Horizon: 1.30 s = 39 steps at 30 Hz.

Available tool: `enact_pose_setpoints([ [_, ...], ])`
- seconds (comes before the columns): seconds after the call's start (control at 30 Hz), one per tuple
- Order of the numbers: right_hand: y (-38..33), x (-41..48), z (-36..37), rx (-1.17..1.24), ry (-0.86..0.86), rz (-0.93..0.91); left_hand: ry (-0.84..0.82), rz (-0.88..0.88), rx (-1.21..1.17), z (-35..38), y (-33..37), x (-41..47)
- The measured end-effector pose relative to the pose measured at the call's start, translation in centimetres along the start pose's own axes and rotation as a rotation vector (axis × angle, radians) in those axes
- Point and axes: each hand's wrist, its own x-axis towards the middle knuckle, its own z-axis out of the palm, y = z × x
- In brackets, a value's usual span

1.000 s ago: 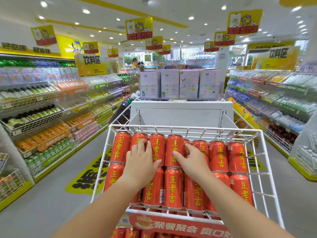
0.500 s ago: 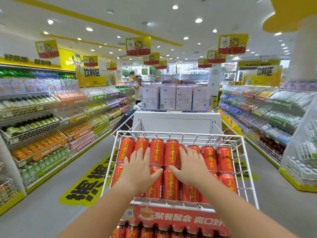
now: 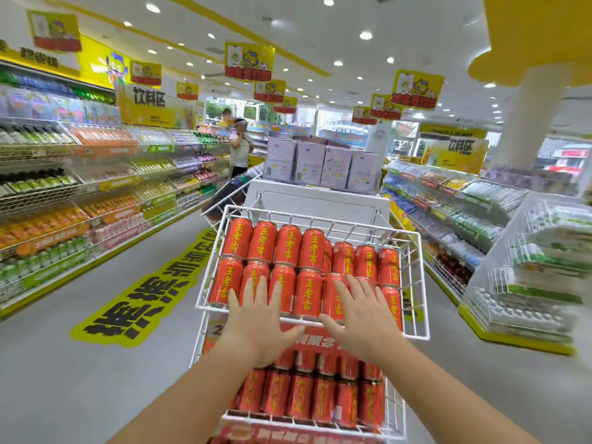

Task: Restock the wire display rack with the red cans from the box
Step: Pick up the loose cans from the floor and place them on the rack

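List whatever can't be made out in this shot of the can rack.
- Box of cans: nowhere in the head view, out of frame.
- Front-row red cans: partly covered by the left hand and right hand.
- Lower-tier cans: motion-blurred, lettering unreadable, forearms cross them.
- Wire display rack: base cut off by the bottom edge.
- Side shelves: price tags too small and blurred.

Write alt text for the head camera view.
A left hand and a right hand lie flat, fingers spread, on red cans packed into the top tier of a white wire rack in a shop aisle. Lower cans fill the tier beneath, and drink shelves line both sides.
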Motion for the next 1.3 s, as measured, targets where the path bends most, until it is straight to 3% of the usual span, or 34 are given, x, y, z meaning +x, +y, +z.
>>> enact_pose_setpoints([
  [0.3, 2.6, -7.7, 5.3, 0.070, -0.079, -0.160, -0.046, 0.031, 0.097, 5.2, 6.2, -4.5],
  [0.7, 14.4, -15.3, 17.4, 0.095, -0.359, -0.357, -0.233, -0.061, 0.137, 18.6, 14.3, -8.2],
  [1.03, 15.5, -23.2, 32.6, 0.157, -0.702, -0.364, -0.545, -0.084, 0.061, 34.3, 16.3, -13.5],
  [1.3, 15.0, -32.1, 49.1, 0.199, -0.970, -0.231, -0.769, 0.046, 0.144, 49.2, 16.2, -15.8],
])
